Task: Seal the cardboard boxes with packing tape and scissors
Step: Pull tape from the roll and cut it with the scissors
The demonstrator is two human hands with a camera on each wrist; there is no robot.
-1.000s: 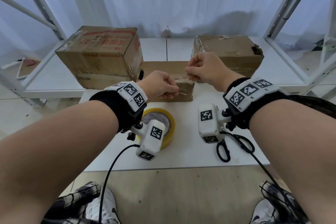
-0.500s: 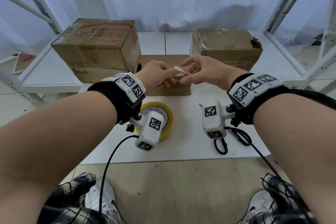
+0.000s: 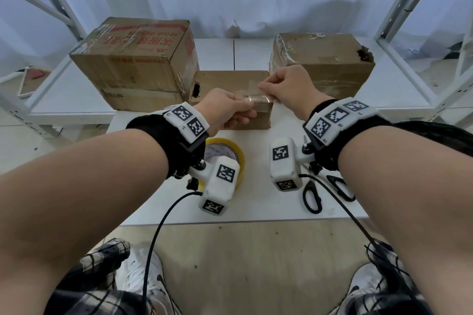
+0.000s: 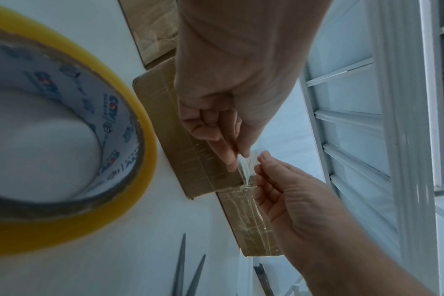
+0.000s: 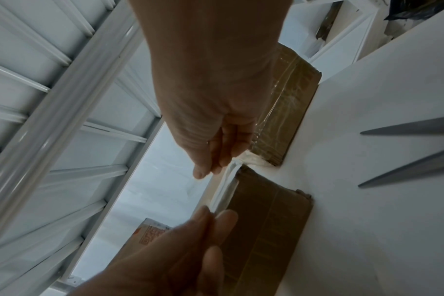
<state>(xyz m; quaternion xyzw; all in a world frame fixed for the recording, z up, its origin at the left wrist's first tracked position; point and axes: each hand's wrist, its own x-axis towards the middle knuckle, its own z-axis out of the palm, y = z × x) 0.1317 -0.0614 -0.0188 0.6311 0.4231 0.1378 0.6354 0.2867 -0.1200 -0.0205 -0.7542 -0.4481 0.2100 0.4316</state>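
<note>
Above the white counter (image 3: 256, 202), a cut strip of clear tape (image 3: 252, 98) is stretched between two hands over the near right corner of the small box (image 3: 230, 79). From the left: the left hand (image 3: 225, 107) pinches one end between thumb and fingers (image 4: 222, 152), and the right hand (image 3: 286, 87) pinches the other end the same way. The strip's long axis runs left to right, rising slightly toward the right hand, roughly along the box's front edge. Judging by this, the step is placing a piece; next it needs lowering flat onto the cardboard and pressing down without creasing. The tape roll (image 3: 230, 151) and scissors (image 3: 312, 197) lie nearer, untouched.
</note>
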